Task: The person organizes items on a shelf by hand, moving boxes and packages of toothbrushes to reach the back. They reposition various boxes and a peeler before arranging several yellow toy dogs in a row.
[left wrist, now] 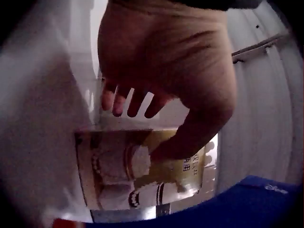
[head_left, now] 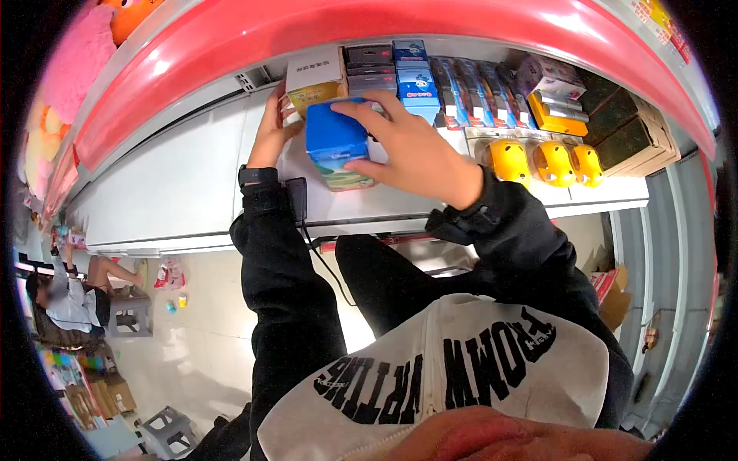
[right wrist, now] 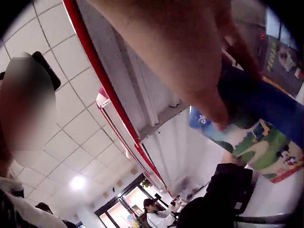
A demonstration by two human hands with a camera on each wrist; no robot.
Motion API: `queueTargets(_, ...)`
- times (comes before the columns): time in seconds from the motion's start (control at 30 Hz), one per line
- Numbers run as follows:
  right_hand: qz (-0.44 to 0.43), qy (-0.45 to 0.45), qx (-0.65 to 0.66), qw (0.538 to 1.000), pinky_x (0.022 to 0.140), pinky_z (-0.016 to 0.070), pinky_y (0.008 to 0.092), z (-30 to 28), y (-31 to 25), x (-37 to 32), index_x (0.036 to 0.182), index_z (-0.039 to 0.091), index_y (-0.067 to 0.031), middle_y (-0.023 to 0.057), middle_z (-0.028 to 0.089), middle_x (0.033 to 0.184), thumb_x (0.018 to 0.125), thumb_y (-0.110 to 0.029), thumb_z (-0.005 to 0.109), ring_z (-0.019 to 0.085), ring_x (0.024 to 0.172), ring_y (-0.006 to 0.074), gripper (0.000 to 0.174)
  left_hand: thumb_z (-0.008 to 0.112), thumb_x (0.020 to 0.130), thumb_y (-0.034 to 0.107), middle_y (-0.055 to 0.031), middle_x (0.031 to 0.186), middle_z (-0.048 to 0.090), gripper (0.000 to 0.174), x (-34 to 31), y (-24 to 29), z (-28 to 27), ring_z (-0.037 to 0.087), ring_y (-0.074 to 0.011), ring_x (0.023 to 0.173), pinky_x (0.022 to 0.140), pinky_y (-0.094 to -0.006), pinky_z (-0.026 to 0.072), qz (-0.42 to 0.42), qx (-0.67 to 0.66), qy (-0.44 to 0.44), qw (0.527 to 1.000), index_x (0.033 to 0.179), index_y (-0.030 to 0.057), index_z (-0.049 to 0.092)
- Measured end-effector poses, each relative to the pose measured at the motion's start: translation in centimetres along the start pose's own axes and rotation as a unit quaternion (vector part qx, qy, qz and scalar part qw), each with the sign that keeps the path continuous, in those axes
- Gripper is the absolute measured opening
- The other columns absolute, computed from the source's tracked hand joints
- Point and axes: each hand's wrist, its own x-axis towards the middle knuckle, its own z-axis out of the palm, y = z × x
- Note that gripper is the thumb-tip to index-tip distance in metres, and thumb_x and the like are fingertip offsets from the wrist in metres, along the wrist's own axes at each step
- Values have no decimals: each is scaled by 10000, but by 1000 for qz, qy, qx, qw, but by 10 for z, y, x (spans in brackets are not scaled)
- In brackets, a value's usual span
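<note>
My right hand (head_left: 411, 146) grips a blue cardboard box (head_left: 336, 132) with a cartoon landscape on its side. Its fingers reach over the top while the thumb lies on the near side. In the right wrist view a mouse figure shows on the printed face of this box (right wrist: 266, 147). My left hand (head_left: 270, 134) is at the left side of a white and gold box (head_left: 314, 73) on the shelf. The left wrist view shows the left hand's (left wrist: 166, 61) fingers extended and spread, with the thumb over the gold box's (left wrist: 137, 166) printed face.
Dark boxes (head_left: 370, 58), blue and white boxes (head_left: 416, 81) and blister packs (head_left: 480, 92) stand along the white shelf (head_left: 177, 161). Yellow rounded toys (head_left: 509, 160) sit at its right front. A black device (head_left: 296, 198) with a cable is by the left wrist. A red-edged shelf (head_left: 369, 23) hangs above.
</note>
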Motion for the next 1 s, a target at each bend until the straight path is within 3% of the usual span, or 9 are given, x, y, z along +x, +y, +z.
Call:
queueTargets(0.1, 14, 36, 9, 999, 881, 523, 423, 21, 7, 6, 1401, 416, -179, 224, 472, 1278, 756, -207, 786, 583, 1068, 409, 744, 555, 805, 106, -140, 1460, 390, 720, 0, 1, -10, 400, -244, 1307, 1079, -396, 339, 124, -115, -48, 984, 1470, 2, 301)
queueTargets(0.13, 16, 45, 18, 999, 886, 520, 425, 27, 8, 8, 1403, 413, -180, 230, 479, 1267, 753, -208, 787, 583, 1066, 412, 751, 512, 841, 216, -152, 1449, 404, 694, -3, 4, -7, 393, -254, 1316, 1108, -399, 291, 103, -81, -18, 991, 1467, -1, 305)
queueTargets(0.33, 20, 96, 9, 995, 883, 517, 429, 49, 14, 12, 1410, 406, -189, 249, 507, 1230, 740, -242, 798, 585, 1053, 424, 778, 543, 858, 227, -162, 1442, 413, 704, -3, 12, 2, 405, -248, 1313, 1104, -360, 298, 51, -98, 3, 994, 1473, -4, 289)
queueTargets(0.43, 26, 101, 33, 994, 859, 525, 428, 50, 17, 10, 1407, 412, -191, 249, 516, 1219, 737, -265, 804, 597, 1032, 423, 780, 578, 866, 191, -157, 1461, 395, 717, -4, 8, 1, 394, -241, 1337, 1117, -342, 289, 54, -112, -54, 991, 1480, -5, 263)
queueTargets(0.63, 31, 76, 80, 993, 802, 532, 402, 40, 25, 0, 1394, 432, -181, 212, 529, 1199, 738, -268, 811, 616, 979, 387, 762, 627, 770, -93, -136, 1449, 427, 812, -4, 11, 15, 377, -230, 1368, 1134, -343, 287, -24, -87, -26, 996, 1482, 25, 254)
queueTargets(0.73, 3, 81, 82, 993, 784, 528, 372, 43, 31, -3, 1392, 435, -160, 189, 530, 1194, 735, -262, 816, 610, 966, 346, 767, 666, 734, -125, -134, 1422, 459, 832, 5, 5, 15, 405, -228, 1347, 1118, -343, 316, -33, 29, 1, 999, 1460, 32, 290)
queueTargets(0.93, -10, 94, 126, 988, 764, 518, 340, 47, 37, -3, 1432, 394, -126, 174, 520, 1212, 742, -251, 816, 585, 928, 273, 819, 717, 698, -96, -131, 1326, 525, 819, 14, -17, -13, 467, -253, 1276, 1067, -351, 371, 19, 72, -46, 996, 1412, 25, 333)
queueTargets(1.0, -5, 100, 128, 987, 747, 519, 333, 49, 38, -4, 1452, 369, -128, 179, 510, 1234, 749, -245, 812, 584, 907, 260, 838, 736, 671, -86, -141, 1299, 533, 839, 0, -4, -22, 489, -265, 1238, 1045, -366, 389, -1, 57, 6, 998, 1402, 29, 341)
